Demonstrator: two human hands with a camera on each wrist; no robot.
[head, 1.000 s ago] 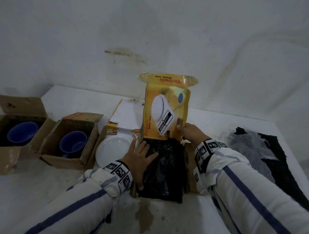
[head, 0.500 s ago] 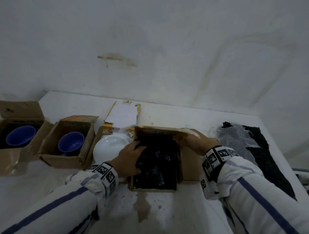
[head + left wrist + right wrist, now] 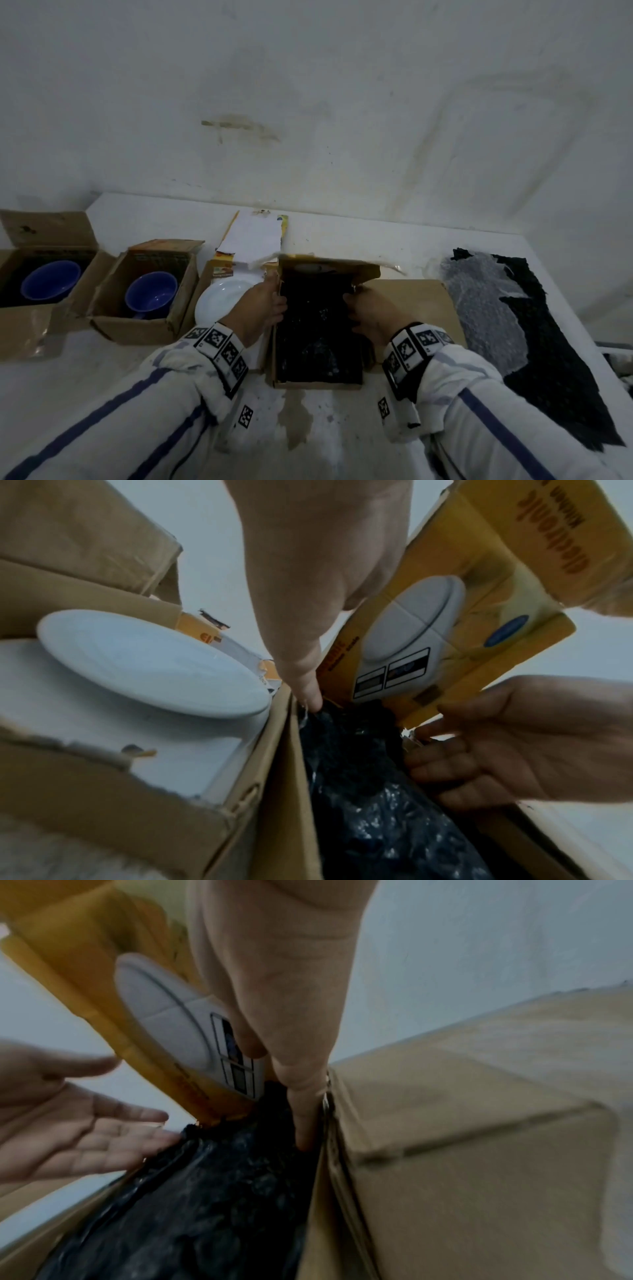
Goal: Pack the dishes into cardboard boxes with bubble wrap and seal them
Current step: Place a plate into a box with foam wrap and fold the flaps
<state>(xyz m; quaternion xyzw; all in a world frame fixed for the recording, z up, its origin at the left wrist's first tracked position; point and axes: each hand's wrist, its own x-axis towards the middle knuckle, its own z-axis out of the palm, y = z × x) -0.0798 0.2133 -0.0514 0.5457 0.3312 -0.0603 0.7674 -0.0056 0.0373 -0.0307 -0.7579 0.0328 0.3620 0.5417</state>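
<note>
An open cardboard box [image 3: 317,383] stands in front of me, filled with a black bubble-wrapped bundle [image 3: 318,329]. Its yellow printed lid [image 3: 329,263] leans forward over the far end; the print shows in the left wrist view [image 3: 445,631]. My left hand [image 3: 265,305] is at the bundle's left edge, a straight finger [image 3: 306,688] pressing the wrap by the box wall. My right hand [image 3: 368,310] is at the right edge, a straight finger [image 3: 303,1118] pushed between the wrap [image 3: 212,1191] and the wall. Neither hand holds anything.
A white plate [image 3: 222,296] lies in an open box just left. Two more open boxes farther left each hold a blue bowl [image 3: 150,294] [image 3: 50,284]. Clear and black bubble wrap sheets [image 3: 493,308] lie at the right. A brown flap [image 3: 411,298] spreads right of the box.
The yellow lid has come down from upright to leaning over the box. My right hand let go of it, and both hands moved to the bundle's sides.
</note>
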